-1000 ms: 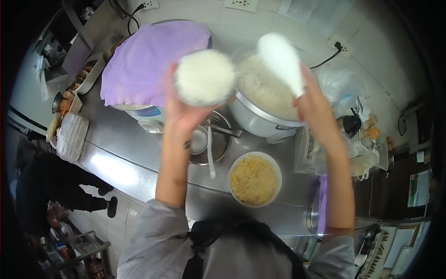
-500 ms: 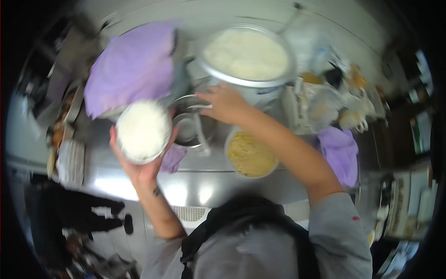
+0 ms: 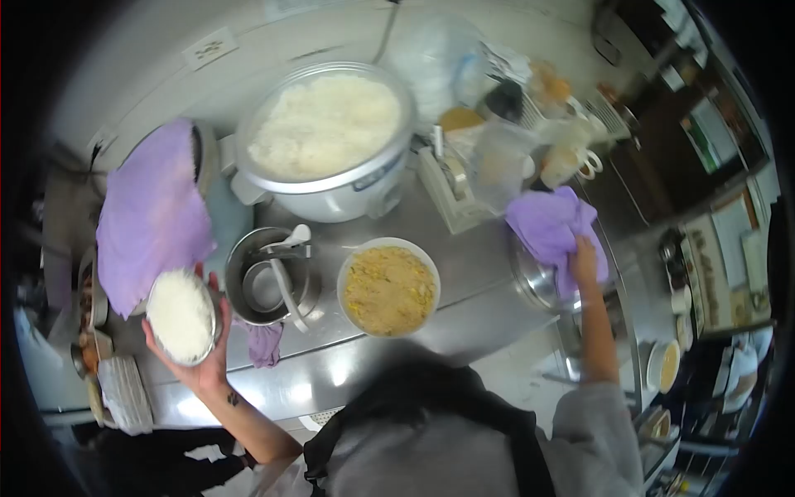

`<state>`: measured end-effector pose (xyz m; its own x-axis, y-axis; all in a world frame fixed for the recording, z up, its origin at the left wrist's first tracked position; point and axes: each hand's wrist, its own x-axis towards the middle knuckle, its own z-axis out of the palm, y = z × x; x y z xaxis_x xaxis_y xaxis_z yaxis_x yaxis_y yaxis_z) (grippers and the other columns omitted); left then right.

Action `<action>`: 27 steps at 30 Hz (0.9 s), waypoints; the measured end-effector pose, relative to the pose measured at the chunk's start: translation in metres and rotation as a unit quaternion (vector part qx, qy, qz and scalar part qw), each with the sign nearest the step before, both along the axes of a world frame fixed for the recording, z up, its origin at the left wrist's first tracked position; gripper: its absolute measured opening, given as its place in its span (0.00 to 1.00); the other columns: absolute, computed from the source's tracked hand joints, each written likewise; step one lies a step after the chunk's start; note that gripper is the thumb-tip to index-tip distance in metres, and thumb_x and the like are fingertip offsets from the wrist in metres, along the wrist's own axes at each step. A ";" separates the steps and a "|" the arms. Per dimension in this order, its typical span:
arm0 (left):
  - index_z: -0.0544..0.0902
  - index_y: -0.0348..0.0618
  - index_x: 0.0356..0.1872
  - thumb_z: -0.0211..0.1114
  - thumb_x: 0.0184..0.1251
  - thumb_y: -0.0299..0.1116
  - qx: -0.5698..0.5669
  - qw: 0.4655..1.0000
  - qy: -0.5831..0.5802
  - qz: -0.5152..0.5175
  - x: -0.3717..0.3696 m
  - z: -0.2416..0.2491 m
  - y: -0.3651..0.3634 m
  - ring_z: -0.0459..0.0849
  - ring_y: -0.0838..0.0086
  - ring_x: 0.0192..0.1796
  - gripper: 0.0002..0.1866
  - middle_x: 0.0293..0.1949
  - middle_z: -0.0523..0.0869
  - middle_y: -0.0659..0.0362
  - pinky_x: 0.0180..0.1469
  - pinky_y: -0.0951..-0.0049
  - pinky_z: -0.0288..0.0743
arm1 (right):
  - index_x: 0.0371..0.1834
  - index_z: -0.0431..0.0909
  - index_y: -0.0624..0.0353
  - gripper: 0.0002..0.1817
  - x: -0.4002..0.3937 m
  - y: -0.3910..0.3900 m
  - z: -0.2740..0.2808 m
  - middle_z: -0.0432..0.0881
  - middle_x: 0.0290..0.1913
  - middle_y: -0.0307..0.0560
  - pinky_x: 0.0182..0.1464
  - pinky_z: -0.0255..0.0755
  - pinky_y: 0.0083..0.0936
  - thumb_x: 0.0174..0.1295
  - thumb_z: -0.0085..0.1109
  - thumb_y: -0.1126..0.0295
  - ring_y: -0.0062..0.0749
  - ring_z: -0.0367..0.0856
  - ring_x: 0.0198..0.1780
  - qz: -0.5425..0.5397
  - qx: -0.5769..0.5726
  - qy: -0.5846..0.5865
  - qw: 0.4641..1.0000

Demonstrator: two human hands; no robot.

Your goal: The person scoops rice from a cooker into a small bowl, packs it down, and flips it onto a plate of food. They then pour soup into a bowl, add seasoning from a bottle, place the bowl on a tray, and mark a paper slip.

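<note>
My left hand [image 3: 207,369] holds up a round bowl of white rice [image 3: 182,319], its fingers wrapped round the sides. At the right of the counter, my right hand [image 3: 585,258] grips a purple cloth [image 3: 551,217], which lies over a shiny round metal vessel [image 3: 530,277]. Near my left hand stands a steel pot [image 3: 240,290] with a white rice paddle [image 3: 290,300] and a white spoon [image 3: 291,238] in it. In front of me is a bowl of yellowish fried-rice-like food [image 3: 391,287].
A large rice cooker [image 3: 331,195] full of white rice stands at the back. Left of it, a purple cloth [image 3: 153,211] covers another big container. A white box-like device [image 3: 451,195] and plastic bags [image 3: 501,166] are at the back right. A small purple cloth [image 3: 264,344] lies by the pot.
My right hand has left the steel pot and moved right onto the purple cloth. My left hand still holds the rice bowl. The view has turned to the right.
</note>
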<state>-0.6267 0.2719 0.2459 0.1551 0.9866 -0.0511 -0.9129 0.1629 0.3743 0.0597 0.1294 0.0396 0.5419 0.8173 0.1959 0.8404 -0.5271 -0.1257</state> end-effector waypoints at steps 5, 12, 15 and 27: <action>0.61 0.58 0.72 0.57 0.63 0.59 0.110 0.993 -0.034 -0.014 -0.004 0.010 0.000 0.57 0.46 0.72 0.38 0.75 0.53 0.46 0.64 0.36 0.62 | 0.57 0.74 0.62 0.23 -0.028 -0.039 0.055 0.75 0.55 0.59 0.61 0.65 0.41 0.55 0.60 0.75 0.54 0.73 0.56 0.075 0.247 0.073 0.963; 0.62 0.64 0.72 0.56 0.63 0.61 0.146 0.986 -0.056 0.057 -0.029 -0.007 -0.034 0.60 0.42 0.70 0.37 0.73 0.56 0.44 0.61 0.32 0.63 | 0.56 0.74 0.69 0.27 -0.143 0.089 0.275 0.75 0.56 0.61 0.62 0.64 0.39 0.62 0.52 0.55 0.52 0.73 0.57 0.293 0.340 -0.002 0.893; 0.64 0.64 0.71 0.56 0.62 0.62 0.100 0.987 -0.090 0.090 -0.019 -0.009 -0.060 0.63 0.39 0.68 0.36 0.72 0.58 0.42 0.58 0.32 0.67 | 0.57 0.76 0.60 0.23 -0.192 0.209 0.297 0.79 0.54 0.55 0.63 0.65 0.36 0.54 0.56 0.74 0.51 0.74 0.59 0.430 0.329 -0.047 0.840; 0.70 0.52 0.66 0.49 0.59 0.69 -0.194 0.911 -0.067 0.358 0.060 -0.092 -0.263 0.76 0.39 0.58 0.40 0.61 0.74 0.40 0.54 0.37 0.72 | 0.56 0.77 0.50 0.27 -0.351 0.434 0.203 0.80 0.51 0.47 0.53 0.72 0.41 0.50 0.59 0.82 0.52 0.76 0.52 0.555 0.228 -0.031 0.799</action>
<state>-0.5669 0.0093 0.1536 -0.4900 0.7490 -0.4461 -0.8707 -0.3954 0.2925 -0.2917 0.5632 0.2424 -0.4898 0.6233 0.6096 0.7706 0.6365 -0.0317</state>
